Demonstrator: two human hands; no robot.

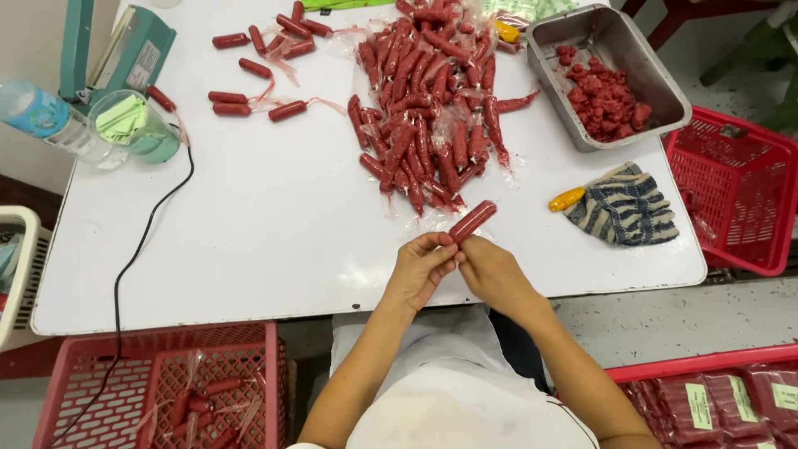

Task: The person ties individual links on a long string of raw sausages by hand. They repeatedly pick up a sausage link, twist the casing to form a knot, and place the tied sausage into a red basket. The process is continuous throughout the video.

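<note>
At the near edge of the white table (274, 224), I see my left hand (420, 268) and right hand (492, 273) meet, both pinching one red sausage (472, 221) in clear wrap, tilted up to the right. Just beyond lies a big pile of sausages (432, 108). Far right sits a metal tray (657, 83) of red meat; a striped cloth (623, 208) lies near right.

The near end of the red sausage (472, 221) is buried between the fingertips of the left hand (421, 268) and right hand (492, 270), so the grip there cannot be made out. The red basket (158, 391) below the table runs off the bottom edge. The sealed packs (715, 403) at bottom right are cut off too, their labels too small to tell.
</note>
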